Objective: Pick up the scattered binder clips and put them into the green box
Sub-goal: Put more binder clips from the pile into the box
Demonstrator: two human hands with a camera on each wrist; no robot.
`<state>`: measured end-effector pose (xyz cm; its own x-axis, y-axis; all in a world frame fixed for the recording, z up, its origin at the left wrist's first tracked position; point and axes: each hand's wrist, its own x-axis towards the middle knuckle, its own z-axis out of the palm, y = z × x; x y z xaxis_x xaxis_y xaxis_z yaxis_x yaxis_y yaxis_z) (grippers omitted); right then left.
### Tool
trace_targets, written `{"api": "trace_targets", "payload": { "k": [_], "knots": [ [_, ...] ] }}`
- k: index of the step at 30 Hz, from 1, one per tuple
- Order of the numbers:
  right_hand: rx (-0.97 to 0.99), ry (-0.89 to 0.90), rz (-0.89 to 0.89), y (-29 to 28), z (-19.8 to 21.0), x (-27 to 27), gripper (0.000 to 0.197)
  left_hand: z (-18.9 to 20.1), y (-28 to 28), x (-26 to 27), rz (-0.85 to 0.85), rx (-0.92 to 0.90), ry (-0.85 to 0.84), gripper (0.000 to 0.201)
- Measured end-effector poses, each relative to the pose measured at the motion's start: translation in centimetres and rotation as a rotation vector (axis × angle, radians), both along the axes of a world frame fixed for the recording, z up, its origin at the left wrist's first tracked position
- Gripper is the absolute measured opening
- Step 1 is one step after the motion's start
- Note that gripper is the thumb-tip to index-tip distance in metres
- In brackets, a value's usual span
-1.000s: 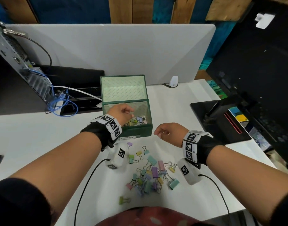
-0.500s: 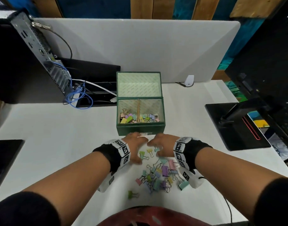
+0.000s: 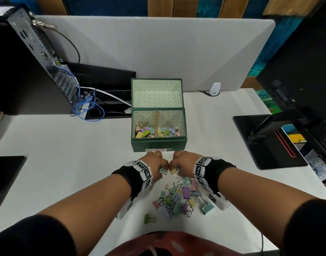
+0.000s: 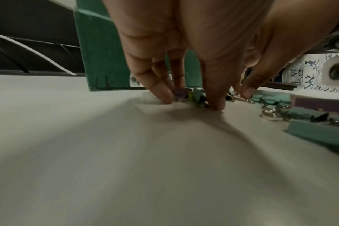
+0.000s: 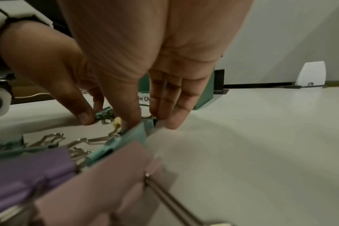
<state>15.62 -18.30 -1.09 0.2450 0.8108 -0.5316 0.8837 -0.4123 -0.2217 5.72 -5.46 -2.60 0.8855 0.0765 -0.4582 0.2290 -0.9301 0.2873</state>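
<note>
The binder clips (image 3: 178, 198) are small pastel pieces in pink, purple, teal, yellow and green with silver wire handles, heaped on the white desk (image 3: 66, 163) just near of the green box (image 3: 158, 145). More clips lie inside the box, split into 2 compartments, lid open behind. The left hand (image 3: 155, 166) pinches a few clips at the heap's far edge. The right hand (image 3: 180, 163), touching it, pinches a teal clip (image 5: 147, 123).

Green box (image 3: 158, 145), pastel binder clips (image 3: 178, 200)
</note>
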Motion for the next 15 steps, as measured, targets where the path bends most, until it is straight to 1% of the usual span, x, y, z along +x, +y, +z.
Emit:
{"api": "trace_targets", "payload": {
  "k": [4,10,15],
  "knots": [
    [-0.002,-0.036,0.061,-0.03,-0.33,-0.16,0.045,0.1,-0.15,0.04,0.038,-0.027,-0.018,0.027],
    [-0.033,-0.09,0.125,0.09,-0.28,-0.12,0.035,-0.05,0.1,-0.06,0.107,-0.062,-0.028,0.024],
    [-0.006,-0.045,0.039,-0.37,-0.51,0.26,0.032,0.03,0.48,-0.15,0.168,-0.1,-0.029,0.023]
  ]
}}
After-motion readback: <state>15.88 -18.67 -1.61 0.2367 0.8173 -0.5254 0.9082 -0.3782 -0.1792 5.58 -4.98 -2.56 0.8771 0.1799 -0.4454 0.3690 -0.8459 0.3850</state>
